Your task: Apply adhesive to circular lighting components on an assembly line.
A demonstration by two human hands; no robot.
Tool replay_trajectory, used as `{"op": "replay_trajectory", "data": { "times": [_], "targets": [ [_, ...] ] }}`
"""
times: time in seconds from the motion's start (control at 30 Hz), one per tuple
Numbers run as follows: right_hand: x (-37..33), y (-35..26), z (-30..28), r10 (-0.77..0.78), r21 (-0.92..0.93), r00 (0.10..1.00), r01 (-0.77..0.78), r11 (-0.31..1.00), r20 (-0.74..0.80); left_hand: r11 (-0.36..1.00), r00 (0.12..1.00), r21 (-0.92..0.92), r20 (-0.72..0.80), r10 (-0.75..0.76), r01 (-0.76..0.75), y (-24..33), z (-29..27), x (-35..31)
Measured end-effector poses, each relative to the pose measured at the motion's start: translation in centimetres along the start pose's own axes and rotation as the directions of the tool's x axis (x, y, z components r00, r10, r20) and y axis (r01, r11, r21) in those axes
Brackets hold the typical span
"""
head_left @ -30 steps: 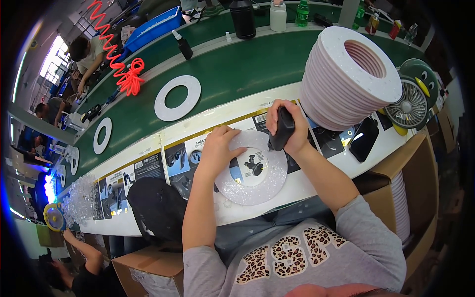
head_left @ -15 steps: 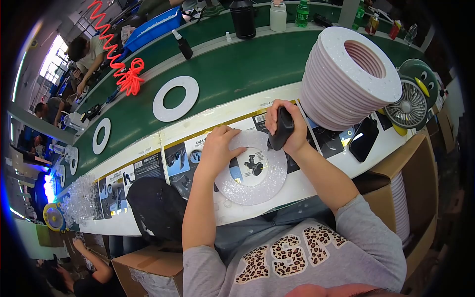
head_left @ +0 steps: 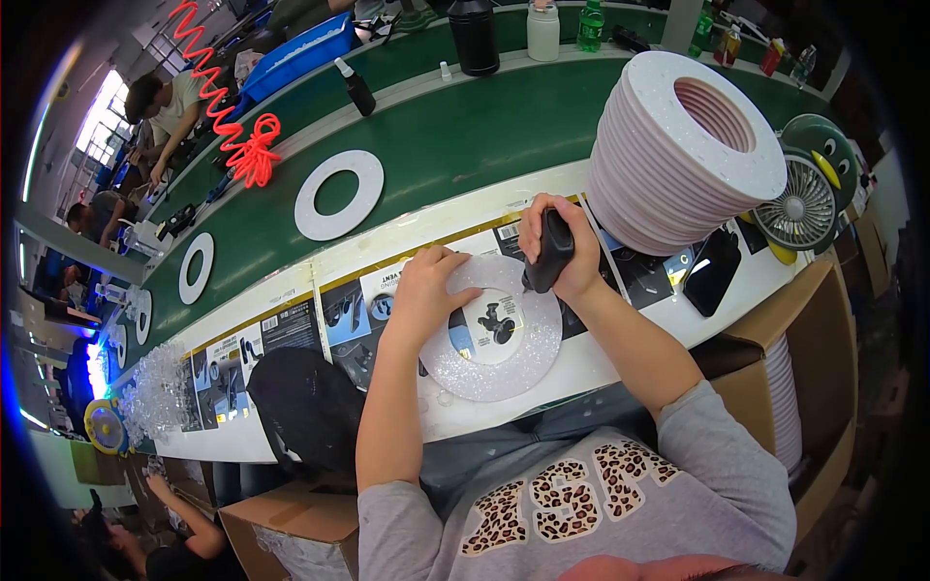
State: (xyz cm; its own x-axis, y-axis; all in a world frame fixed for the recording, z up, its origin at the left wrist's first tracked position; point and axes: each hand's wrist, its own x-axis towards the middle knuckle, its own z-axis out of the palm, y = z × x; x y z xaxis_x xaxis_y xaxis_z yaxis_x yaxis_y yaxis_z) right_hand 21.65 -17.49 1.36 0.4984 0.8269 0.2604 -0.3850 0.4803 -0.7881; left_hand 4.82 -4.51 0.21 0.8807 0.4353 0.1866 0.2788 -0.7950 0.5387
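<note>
A flat white glittery ring (head_left: pixel 491 371) lies on the white worktop in front of me, over printed card sheets. My left hand (head_left: pixel 426 288) holds its upper left side, fingers along the outer edge and thumb by the hole. In my right hand (head_left: pixel 578 254) is a black-handled tool (head_left: pixel 552 252), closed in the fingers and held upright. The tool's lower end meets the ring's right upper part; its tip is hidden. Right of that hand stands a tall stack of white rings (head_left: pixel 639 160), leaning slightly.
A green conveyor belt (head_left: pixel 436 155) runs beyond the worktop, carrying loose white rings (head_left: pixel 366 201). A phone (head_left: pixel 712 274) and a small fan (head_left: pixel 799 203) sit at right. Open cardboard boxes (head_left: pixel 814 358) flank me. Clear plastic pieces (head_left: pixel 155 387) lie left. A red coiled hose (head_left: pixel 254 155) hangs above the belt.
The rings on the belt have slid a little to the left. My hands, the tool and the held ring look the same.
</note>
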Motion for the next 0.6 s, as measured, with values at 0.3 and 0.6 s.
{"op": "replay_trajectory", "data": {
  "times": [0.3, 0.6],
  "targets": [
    [0.2, -0.9, -0.1, -0.011, 0.097, 0.999, 0.015, 0.995, -0.038, 0.998, 1.000, 0.059, -0.010, -0.023, 0.024, 0.2, -0.6, -0.4],
    [0.0, -1.1, 0.3, -0.036, 0.102, 0.998, 0.041, 0.994, -0.046, 0.998, 0.999, -0.044, 0.015, 0.046, -0.045, 0.8, 0.2, -0.1]
  ]
}}
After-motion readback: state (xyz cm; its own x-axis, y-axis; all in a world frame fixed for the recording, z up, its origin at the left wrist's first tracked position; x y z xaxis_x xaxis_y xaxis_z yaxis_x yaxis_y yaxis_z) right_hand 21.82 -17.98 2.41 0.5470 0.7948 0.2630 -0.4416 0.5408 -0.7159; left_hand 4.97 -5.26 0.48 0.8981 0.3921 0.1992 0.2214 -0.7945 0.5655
